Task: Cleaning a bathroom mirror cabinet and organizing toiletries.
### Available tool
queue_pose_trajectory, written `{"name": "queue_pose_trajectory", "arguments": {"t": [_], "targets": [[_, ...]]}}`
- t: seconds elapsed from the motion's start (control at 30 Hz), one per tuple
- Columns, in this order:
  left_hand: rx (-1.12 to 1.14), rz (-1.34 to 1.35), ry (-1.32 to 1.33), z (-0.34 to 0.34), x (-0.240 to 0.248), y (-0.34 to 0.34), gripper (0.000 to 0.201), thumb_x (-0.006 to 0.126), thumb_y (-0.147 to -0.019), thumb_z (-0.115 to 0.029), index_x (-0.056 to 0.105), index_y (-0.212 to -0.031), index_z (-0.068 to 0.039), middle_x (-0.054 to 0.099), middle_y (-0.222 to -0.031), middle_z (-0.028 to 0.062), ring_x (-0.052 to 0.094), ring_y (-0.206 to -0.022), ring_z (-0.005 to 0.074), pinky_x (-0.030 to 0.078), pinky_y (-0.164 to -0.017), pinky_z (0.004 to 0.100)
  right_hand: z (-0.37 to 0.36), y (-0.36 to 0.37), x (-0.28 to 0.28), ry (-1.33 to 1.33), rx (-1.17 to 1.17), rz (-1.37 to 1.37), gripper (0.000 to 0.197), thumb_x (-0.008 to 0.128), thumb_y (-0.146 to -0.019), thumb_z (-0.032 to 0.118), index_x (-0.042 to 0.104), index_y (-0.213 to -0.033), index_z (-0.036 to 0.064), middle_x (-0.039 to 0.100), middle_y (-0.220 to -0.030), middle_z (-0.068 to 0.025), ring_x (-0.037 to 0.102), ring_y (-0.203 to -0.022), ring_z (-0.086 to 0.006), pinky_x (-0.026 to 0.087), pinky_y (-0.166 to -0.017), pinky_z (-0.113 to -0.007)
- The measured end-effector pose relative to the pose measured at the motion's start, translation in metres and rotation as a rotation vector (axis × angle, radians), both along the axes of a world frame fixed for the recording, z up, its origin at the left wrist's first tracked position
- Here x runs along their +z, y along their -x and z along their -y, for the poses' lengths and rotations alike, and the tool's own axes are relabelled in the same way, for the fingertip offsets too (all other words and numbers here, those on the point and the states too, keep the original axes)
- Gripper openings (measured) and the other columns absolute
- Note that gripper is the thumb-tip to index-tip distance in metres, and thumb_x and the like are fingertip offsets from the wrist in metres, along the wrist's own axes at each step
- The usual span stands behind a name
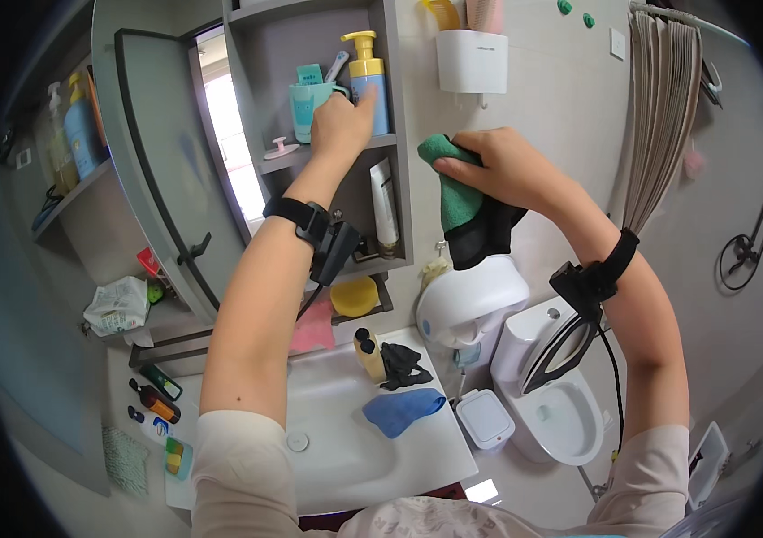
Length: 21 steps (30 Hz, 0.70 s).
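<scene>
My left hand (343,127) reaches into the open grey wall shelf, its fingers closed at the handle of a teal cup (303,112). Inside that cup stand a teal packet and a white-and-blue tube. Just to the right, a blue pump bottle (371,76) with a yellow top is partly covered by my thumb. My right hand (511,169) is closed around a green and black cloth (460,199), which hangs down over the white wall-mounted dispenser (476,300).
A small pink holder (281,148) lies on the shelf's left edge. Below stands a white tube (384,206). The sink (346,466) has a blue cloth (404,411) and a black cloth (404,363) on its rim. To the right are a toilet (570,426) and a folded curtain (662,108).
</scene>
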<state>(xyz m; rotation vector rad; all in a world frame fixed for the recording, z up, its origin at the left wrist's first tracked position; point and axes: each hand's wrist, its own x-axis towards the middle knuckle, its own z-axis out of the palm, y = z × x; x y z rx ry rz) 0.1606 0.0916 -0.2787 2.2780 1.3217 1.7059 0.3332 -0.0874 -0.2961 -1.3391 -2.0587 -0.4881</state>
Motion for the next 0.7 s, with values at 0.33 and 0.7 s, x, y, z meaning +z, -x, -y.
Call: {"name": "queue_pose_trajectory", "arguments": {"t": [0.33, 0.7], "targets": [[-0.041, 0.037, -0.139, -0.026, -0.003, 0.022, 0.028, 0.057, -0.092, -0.026, 0.065, -0.094, 0.002, 0.067, -0.084, 0.0243, 0.065, -0.089, 0.041, 0.051, -0.077, 0.0473, 0.009, -0.001, -0.003, 0.036, -0.035, -0.034, 0.041, 0.063, -0.089, 0.039, 0.064, -0.083, -0.0013, 0.063, -0.073, -0.0229, 0.061, -0.069, -0.0413, 0.05, -0.066, -0.045], [0.082, -0.037, -0.29, 0.02, 0.036, 0.003, 0.05, 0.066, -0.082, -0.047, 0.065, -0.088, 0.002, 0.065, -0.063, 0.0123, 0.063, -0.046, 0.0193, 0.051, -0.051, 0.0317, 0.021, -0.011, 0.0, 0.05, -0.053, -0.027, 0.041, 0.063, -0.089, 0.039, 0.064, -0.084, -0.0017, 0.063, -0.074, -0.0234, 0.061, -0.069, -0.0411, 0.05, -0.067, -0.045]]}}
